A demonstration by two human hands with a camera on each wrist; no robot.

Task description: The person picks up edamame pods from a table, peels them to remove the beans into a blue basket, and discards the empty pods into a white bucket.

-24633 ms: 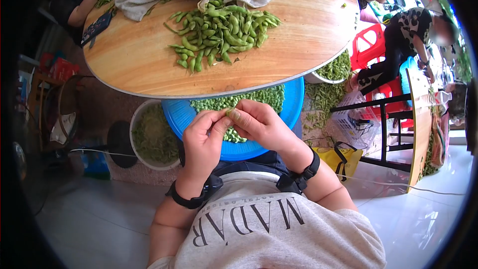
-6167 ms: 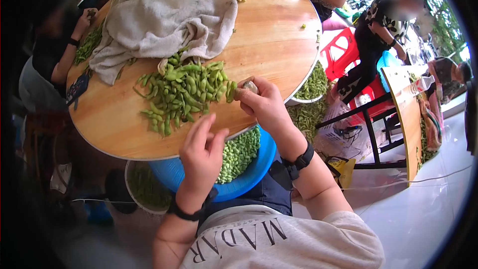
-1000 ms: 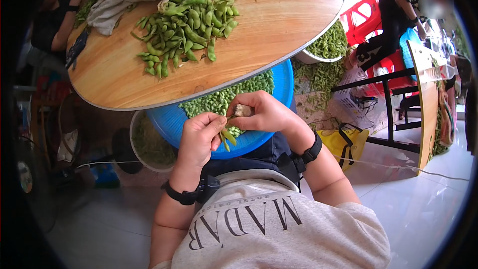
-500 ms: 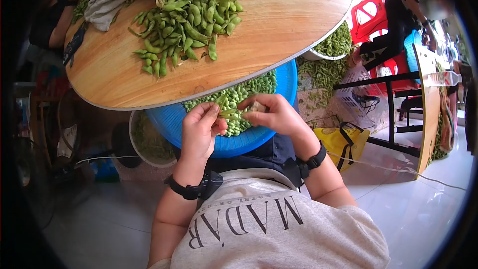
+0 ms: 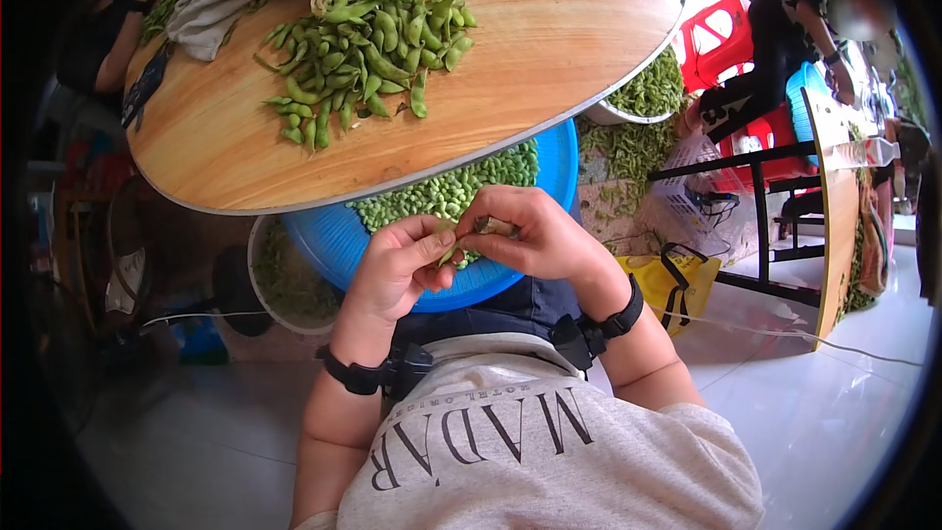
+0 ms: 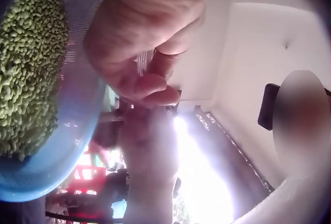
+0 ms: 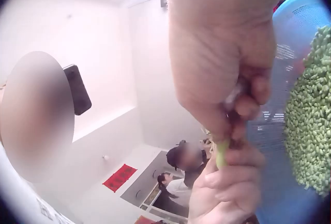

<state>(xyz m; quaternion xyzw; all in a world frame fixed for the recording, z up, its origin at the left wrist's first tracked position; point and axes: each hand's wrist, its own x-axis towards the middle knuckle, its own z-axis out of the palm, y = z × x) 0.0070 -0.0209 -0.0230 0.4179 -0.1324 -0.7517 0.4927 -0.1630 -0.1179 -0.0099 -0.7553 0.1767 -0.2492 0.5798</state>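
Hands together, centre frame: left hand [image 5: 392, 270] and right hand [image 5: 538, 231] pinch one edamame pod [image 7: 222, 155] over the blue basket [image 5: 557, 172] of shelled beans [image 5: 432, 198]. Risk: overly hard squeeze shoots beans past the rim.

Gray lettered T-shirt [image 5: 549, 442], black wrist straps [image 5: 358, 375]

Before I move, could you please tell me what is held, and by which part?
The left hand and right hand pinch a green pod, the right at one end. The pale thing there is unclear.
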